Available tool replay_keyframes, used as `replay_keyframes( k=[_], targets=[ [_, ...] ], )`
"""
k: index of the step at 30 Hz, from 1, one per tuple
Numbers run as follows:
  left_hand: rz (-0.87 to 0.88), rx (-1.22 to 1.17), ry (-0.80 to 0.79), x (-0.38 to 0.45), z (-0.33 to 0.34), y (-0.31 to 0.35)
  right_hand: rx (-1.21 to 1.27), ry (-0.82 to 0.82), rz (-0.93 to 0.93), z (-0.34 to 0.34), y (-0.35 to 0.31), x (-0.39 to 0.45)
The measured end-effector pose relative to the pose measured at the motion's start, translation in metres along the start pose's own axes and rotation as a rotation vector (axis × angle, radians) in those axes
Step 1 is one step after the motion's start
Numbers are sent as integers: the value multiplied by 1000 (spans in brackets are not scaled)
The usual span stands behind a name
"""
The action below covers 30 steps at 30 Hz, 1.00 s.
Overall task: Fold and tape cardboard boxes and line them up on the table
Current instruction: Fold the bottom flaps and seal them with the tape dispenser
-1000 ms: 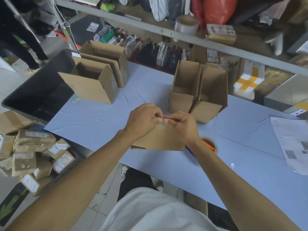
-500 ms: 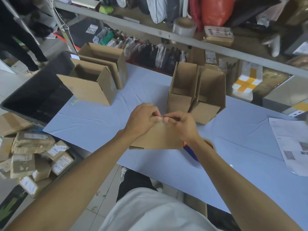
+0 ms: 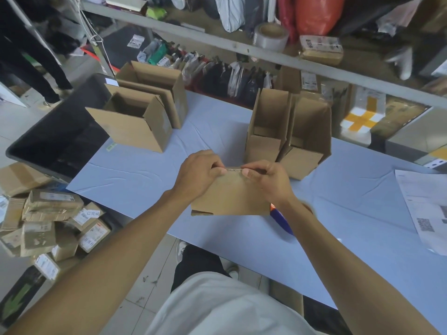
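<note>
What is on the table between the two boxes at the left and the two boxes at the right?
In the head view, nothing: only bare blue table lies between the left boxes and the right boxes.

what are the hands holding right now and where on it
Both hands hold the cardboard box at its top edge: the left hand pinches the left part of that edge, the right hand the right part.
</note>
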State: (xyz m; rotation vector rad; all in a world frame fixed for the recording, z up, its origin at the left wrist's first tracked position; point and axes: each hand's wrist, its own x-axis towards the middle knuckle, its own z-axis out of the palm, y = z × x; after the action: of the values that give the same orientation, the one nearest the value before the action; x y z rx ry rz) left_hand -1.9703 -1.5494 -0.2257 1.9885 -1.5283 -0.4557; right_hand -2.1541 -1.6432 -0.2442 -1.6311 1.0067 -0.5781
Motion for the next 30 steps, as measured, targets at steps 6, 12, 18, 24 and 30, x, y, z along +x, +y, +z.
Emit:
replay_keyframes(
  k=[6, 12, 18, 24, 30],
  targets=[
    [7, -82, -19, -4, -1, -6, -24, -25, -15, 0, -1, -3],
    [182, 303, -185, 0, 0, 10, -69, -8, -17, 0, -3, -1],
    [210, 695, -224, -22, 31, 14, -33, 92, 40, -7, 4, -6],
    [179, 523, -139, -6, 27, 14, 267, -89, 155, -15, 17, -36],
    [-118, 111, -214, -15, 17, -7, 240, -147, 280, -18, 38, -44]
  ],
)
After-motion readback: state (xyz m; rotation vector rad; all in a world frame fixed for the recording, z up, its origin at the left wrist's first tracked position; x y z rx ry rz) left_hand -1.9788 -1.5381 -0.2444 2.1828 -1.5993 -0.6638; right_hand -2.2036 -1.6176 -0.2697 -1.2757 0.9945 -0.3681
